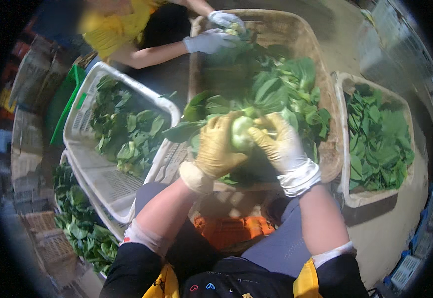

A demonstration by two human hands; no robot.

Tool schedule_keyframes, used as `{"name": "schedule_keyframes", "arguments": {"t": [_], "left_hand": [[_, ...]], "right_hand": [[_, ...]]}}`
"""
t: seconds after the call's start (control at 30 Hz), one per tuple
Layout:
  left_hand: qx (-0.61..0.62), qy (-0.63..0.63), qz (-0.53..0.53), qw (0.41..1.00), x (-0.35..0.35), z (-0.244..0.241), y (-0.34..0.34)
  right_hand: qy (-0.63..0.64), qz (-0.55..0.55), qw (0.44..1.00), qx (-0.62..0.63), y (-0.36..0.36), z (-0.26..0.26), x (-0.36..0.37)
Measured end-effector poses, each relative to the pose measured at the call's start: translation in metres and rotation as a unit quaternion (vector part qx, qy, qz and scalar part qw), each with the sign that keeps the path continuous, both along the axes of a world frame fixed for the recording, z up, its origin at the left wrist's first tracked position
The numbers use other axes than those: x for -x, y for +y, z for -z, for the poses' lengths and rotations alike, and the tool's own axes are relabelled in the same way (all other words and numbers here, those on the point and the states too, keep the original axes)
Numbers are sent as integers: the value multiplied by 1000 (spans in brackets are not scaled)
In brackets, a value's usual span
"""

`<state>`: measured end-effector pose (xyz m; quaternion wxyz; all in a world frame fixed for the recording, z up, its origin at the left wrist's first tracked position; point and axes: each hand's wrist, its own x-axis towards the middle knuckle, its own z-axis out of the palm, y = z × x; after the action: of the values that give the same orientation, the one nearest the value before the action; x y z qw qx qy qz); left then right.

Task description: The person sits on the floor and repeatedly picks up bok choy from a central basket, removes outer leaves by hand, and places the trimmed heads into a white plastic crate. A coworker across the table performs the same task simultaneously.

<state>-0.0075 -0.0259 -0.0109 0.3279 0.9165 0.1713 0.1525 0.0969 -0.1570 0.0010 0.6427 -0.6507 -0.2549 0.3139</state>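
Observation:
My left hand (220, 145), in a yellowish rubber glove, is closed round a head of bok choy (242, 135) with its pale base towards me and its leaves pointing away. On the right side of that base, the thumb and fingers of my right hand (278, 139), gloved too, are bent against it; whether they pinch a stalk is blurred. Both hands are above the near part of a large worn plastic crate (324, 93). Loose bok choy (294, 89) lies inside the crate, mostly at its right side.
A co-worker's gloved hands (216, 35) hold greens at the crate's far left. White crates of leafy greens stand at left (117, 192) and right (373, 199). More greens (82, 219) lie at lower left. Something orange, of plastic (235, 229), is between my legs.

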Motion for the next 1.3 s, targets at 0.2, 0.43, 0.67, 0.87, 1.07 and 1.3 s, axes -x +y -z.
{"name": "schedule_keyframes", "arguments": {"t": [0.2,0.43,0.67,0.87,1.07,1.3], "left_hand": [[154,-19,-65,986,-1,11,0],[100,-85,-41,990,12,-1,-4],[453,-428,-172,763,101,-59,50],[474,-493,-411,603,332,-39,110],[206,-183,-851,446,581,53,111],[-59,307,-683,660,568,86,114]], "right_hand": [[-30,-49,978,199,-5,-32,7],[-137,50,989,36,-12,5,-3],[-150,2,981,125,-11,30,-55],[-189,-66,965,173,14,24,-15],[-259,-103,938,203,29,30,-3],[-257,-146,888,351,36,12,16]]}}
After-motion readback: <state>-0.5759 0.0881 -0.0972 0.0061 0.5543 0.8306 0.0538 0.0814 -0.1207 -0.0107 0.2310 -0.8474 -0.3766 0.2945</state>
